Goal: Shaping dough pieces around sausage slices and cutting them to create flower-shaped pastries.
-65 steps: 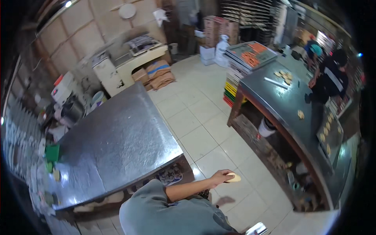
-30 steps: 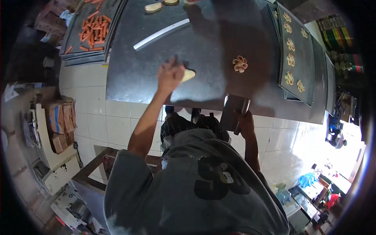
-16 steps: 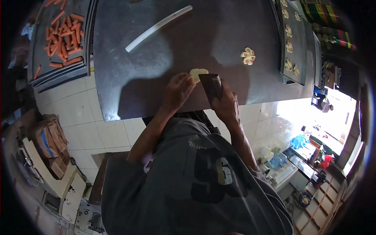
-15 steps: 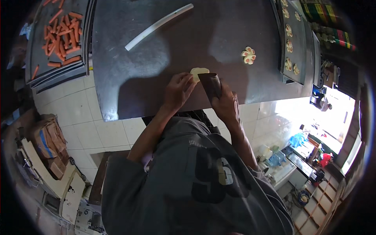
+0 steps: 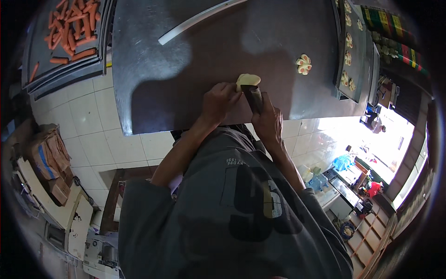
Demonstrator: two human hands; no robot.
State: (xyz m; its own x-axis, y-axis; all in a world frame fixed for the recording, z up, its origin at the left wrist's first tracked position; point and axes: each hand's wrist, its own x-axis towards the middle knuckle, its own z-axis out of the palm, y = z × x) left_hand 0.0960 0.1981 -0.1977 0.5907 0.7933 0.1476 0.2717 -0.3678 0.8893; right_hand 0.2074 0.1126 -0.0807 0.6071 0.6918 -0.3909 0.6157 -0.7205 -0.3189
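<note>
A pale dough piece (image 5: 248, 80) is pinched by the curled fingers of the left hand (image 5: 219, 101) near the steel worktop's (image 5: 186, 83) front edge. A dark scraper (image 5: 254, 98), lying lengthwise towards the dough just beyond it, is gripped in the right hand (image 5: 268, 123).

Surroundings, head view: steel worktable, trays, tiled floor.

I note a flower-shaped dough piece (image 5: 304, 64) lying alone on the dark metal table (image 5: 195, 69), and a long pale rod (image 5: 200, 19) near the far edge. A tray of similar flower pieces (image 5: 349, 51) sits on the right side; a tray of orange sticks (image 5: 69, 32) lies well apart at left. Cardboard boxes (image 5: 46, 162) stand on the white tiled floor (image 5: 93, 121).
</note>
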